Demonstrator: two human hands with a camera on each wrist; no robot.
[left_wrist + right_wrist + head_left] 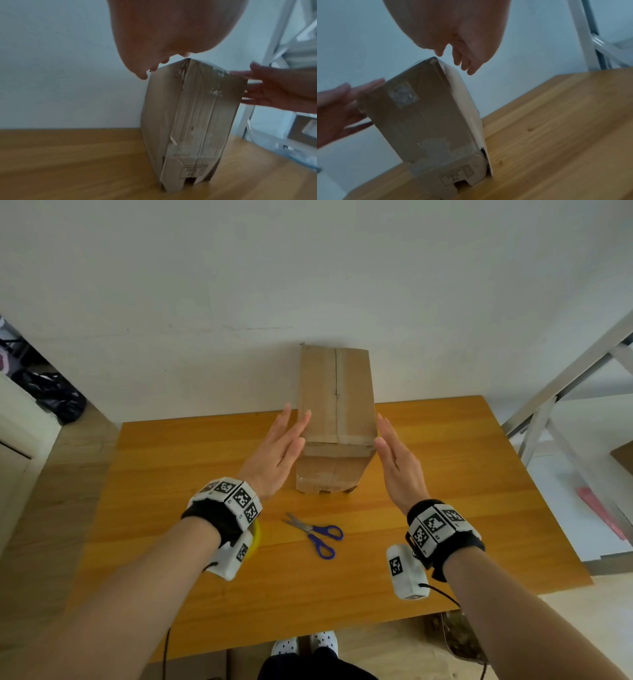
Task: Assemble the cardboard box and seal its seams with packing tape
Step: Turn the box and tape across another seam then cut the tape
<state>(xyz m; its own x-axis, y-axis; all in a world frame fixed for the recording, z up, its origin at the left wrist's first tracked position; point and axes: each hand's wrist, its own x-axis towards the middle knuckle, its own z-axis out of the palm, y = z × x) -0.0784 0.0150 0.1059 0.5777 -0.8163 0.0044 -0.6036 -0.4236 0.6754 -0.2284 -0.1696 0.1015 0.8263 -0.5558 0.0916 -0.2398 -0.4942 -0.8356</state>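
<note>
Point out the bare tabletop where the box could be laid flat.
The wooden table is bare right of the tall brown cardboard box, and left of it too. The near middle is crowded: blue-handled scissors, and a yellow object under the left wrist.

Cardboard box (337,419) stands upright on table (445,508), toward far edge, wall behind. Left hand (274,455) beside box's left side, right hand (399,462) beside its right; contact unclear. Scissors (317,534) lie on table nearer the person, w/ box behind them. Metal shelf frame (561,392) right of table.
</note>
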